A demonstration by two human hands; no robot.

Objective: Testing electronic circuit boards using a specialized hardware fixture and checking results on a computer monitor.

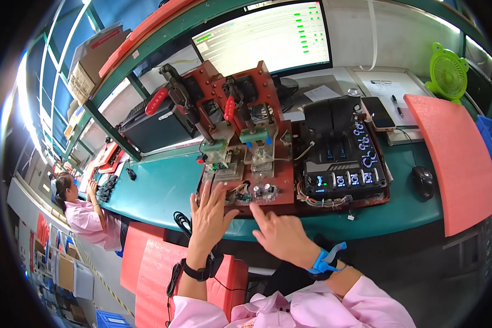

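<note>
My left hand point(206, 218) is open above the near edge of a red test fixture point(284, 195), its fingers spread and nothing held. My right hand point(284, 234) points its index finger at the fixture's front, just below a small board with knobs point(264, 191); its other fingers are curled and hold nothing. Whether that fingertip touches is unclear. Behind my hands stand two toggle clamps with red handles point(157, 101) point(229, 109), above green circuit boards point(255, 136). To the right, a black control console point(339, 158) has lit dials and wires along its front.
A monitor point(262, 38) stands at the back. Right of the console lie a phone point(378, 113), a black mouse point(422, 182) and a pink foam sheet point(448, 164), with a green fan point(447, 74) behind. Another person point(93, 218) works at the far left. Cables hang by my left wrist.
</note>
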